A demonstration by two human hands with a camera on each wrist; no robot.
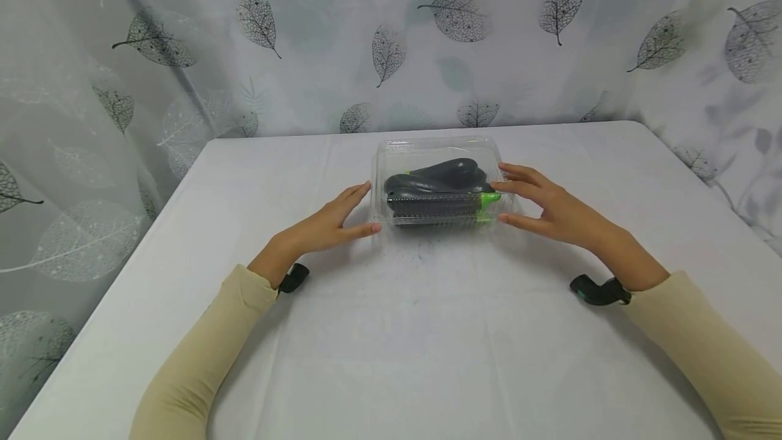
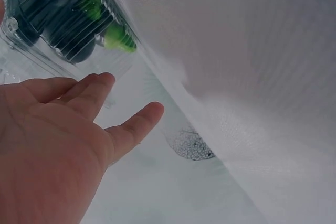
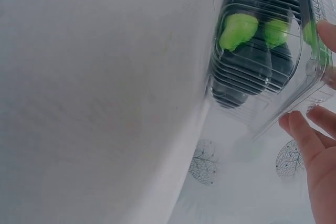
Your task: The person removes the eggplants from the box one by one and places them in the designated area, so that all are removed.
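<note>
On white table (image 1: 427, 331), clear unlabelled clamshell box (image 1: 391, 155) of dark eggplants (image 1: 436, 175), left hand (image 1: 326, 226) and right hand (image 1: 546, 206) flanking it, fingers straight, gripping nothing

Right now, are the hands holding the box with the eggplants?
Nothing is gripped. The left hand and right hand flank the clear box with straight fingers, right fingertips touching its end.

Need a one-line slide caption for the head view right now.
Both hands, left hand and right hand, flank a closed clear clamshell box of dark eggplants on a white table.
</note>
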